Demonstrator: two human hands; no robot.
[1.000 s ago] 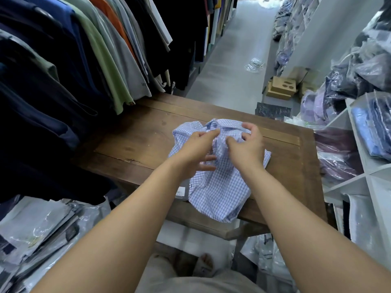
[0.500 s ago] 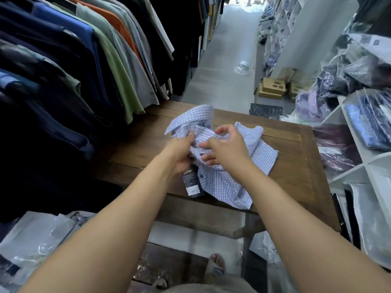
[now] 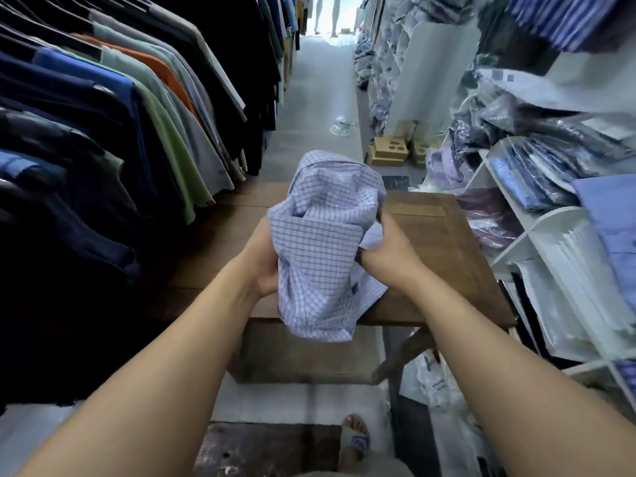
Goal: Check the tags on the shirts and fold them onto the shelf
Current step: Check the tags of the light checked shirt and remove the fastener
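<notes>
A light blue checked shirt (image 3: 323,242) is bunched up and held in the air above the dark wooden table (image 3: 444,256). My left hand (image 3: 263,263) grips its left side, with the fingers hidden behind the cloth. My right hand (image 3: 385,253) grips its right side, fingers curled into the fabric. The shirt's collar end points up and away from me, and its lower part hangs past the table's near edge. No tag shows. White shelves (image 3: 537,232) with bagged and folded shirts stand at the right.
A rack of hanging shirts (image 3: 144,108) runs along the left. Cardboard boxes (image 3: 389,151) and a plastic wrapper (image 3: 340,123) lie on the aisle floor beyond the table. A person's legs (image 3: 327,12) show at the aisle's far end. My sandalled foot (image 3: 356,438) is below.
Both hands lifted the shirt off the table and bunched it up between them. The dark tag seen hanging near my left hand is no longer visible. The view tilted up the aisle.
</notes>
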